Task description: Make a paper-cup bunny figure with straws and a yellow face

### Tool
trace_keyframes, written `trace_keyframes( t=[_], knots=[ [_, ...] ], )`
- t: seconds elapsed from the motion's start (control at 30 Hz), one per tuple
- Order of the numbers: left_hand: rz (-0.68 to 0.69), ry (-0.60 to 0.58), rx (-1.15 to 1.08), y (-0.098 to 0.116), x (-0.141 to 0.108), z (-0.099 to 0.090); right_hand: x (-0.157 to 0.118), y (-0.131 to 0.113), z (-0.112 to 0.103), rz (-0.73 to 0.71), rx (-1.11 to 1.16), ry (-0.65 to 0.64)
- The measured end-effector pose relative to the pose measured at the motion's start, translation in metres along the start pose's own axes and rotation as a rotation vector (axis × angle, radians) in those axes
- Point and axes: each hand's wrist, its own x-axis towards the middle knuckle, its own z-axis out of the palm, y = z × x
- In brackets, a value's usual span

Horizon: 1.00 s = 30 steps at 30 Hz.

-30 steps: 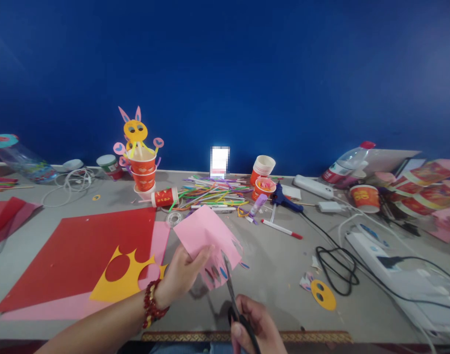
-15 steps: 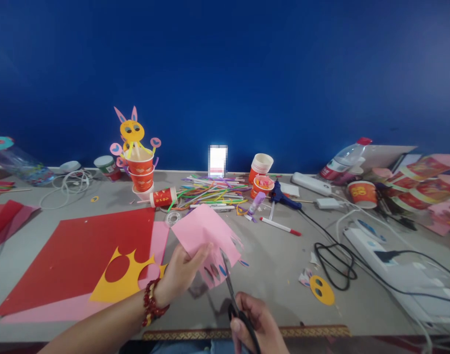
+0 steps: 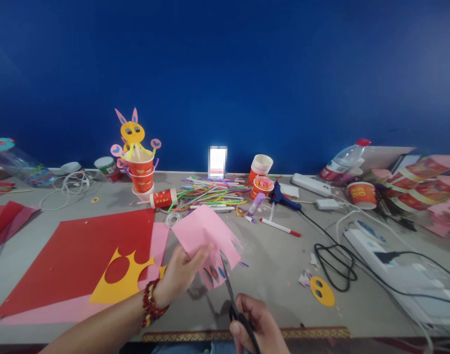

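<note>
A pink paper sheet (image 3: 205, 226) with a ragged, cut lower edge is pinched in my left hand (image 3: 181, 275), thumb on top. My right hand (image 3: 256, 324) is closed round the handles of black scissors (image 3: 230, 295), whose blades reach up to the paper's cut edge. A blue oval shows on the paper beside the blades. Another small blue and pink piece (image 3: 243, 264) lies just right of the sheet. Red paper (image 3: 81, 246) and a yellow sheet with round holes (image 3: 125, 278) lie to the left of my left hand.
Behind are a rabbit figure on cups (image 3: 141, 169), many coloured sticks (image 3: 213, 191), stacked cups (image 3: 261, 164) and a lit phone (image 3: 217, 162). At right are a blue glue gun (image 3: 284, 198), black cable (image 3: 333, 265), power strip (image 3: 379, 260) and yellow rabbit face (image 3: 322, 290).
The scissor blades look closer together than before. Both hands and the pink paper have hardly moved.
</note>
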Motion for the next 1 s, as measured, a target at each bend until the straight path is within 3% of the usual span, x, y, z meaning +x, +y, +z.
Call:
trace_keyframes(
  t=[0.2,0.6,1.0],
  knots=[
    [-0.012,-0.008,0.006,0.003,-0.001,0.000,-0.003,-0.012,-0.006,0.024,-0.047,-0.051],
    [0.006,0.010,0.001,0.009,0.003,-0.001,0.000,-0.024,-0.005,0.028,-0.074,-0.010],
    [0.110,0.075,0.060,0.023,0.010,-0.010,0.018,-0.039,-0.009,0.066,-0.092,-0.030]
  ],
)
